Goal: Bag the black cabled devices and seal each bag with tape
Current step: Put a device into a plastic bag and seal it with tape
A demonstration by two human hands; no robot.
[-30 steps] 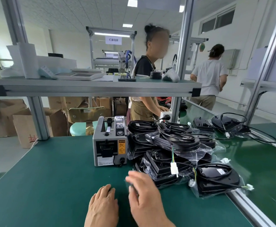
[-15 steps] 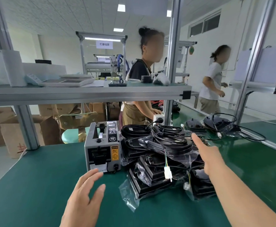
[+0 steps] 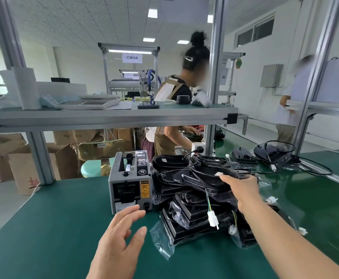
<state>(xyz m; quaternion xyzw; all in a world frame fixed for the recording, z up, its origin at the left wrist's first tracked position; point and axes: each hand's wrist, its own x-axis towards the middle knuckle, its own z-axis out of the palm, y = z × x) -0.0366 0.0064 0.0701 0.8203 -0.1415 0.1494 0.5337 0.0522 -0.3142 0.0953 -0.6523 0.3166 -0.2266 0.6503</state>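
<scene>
The right hand (image 3: 240,190) is laid on the topmost black cabled device (image 3: 204,178) of the bagged pile at frame centre; whether it is gripped cannot be told. The left hand (image 3: 122,238) is held spread and empty, lower centre, near the tape dispenser (image 3: 130,184) on the green counter (image 3: 43,228).

Cardboard boxes (image 3: 23,168) stand behind the green table (image 3: 43,228); a phone (image 3: 148,105) lies on the shelf (image 3: 104,117).

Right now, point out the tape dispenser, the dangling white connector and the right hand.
tape dispenser (image 3: 129,179): head view, grey front face below the knob.
white connector (image 3: 213,218): head view, plug body at the wire's end.
right hand (image 3: 240,188): head view, back of the hand.
</scene>
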